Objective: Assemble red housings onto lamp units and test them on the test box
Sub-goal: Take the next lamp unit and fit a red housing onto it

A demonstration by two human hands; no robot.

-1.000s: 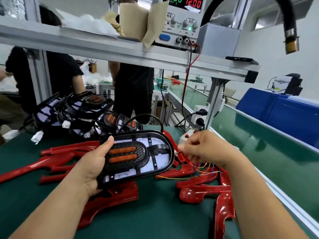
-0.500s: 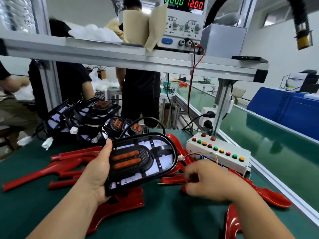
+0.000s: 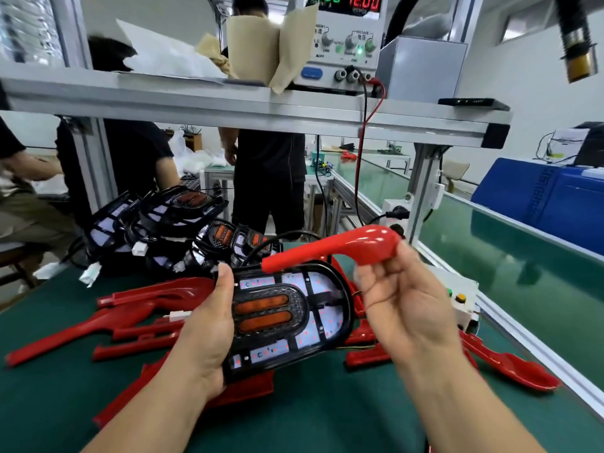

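My left hand (image 3: 209, 335) grips a black oval lamp unit (image 3: 287, 318) by its left edge, face up, with two orange lenses in the middle and white LED boards around them. My right hand (image 3: 402, 295) holds a glossy red housing (image 3: 346, 246) raised just above the lamp unit's far edge, its long arm pointing left. The white test box (image 3: 462, 302) with coloured buttons sits right behind my right hand, mostly hidden by it. Several more red housings (image 3: 140, 308) lie spread on the green mat.
A pile of black lamp units (image 3: 170, 223) with cables sits at the back left. A power supply (image 3: 343, 40) reading 12.00 stands on the overhead shelf, its red lead hanging down. A green conveyor (image 3: 510, 250) runs along the right. People stand and sit behind the bench.
My right hand left the wires by the test box, picked up a red housing from the mat and lifted it above the lamp unit. The left hand kept the lamp unit.
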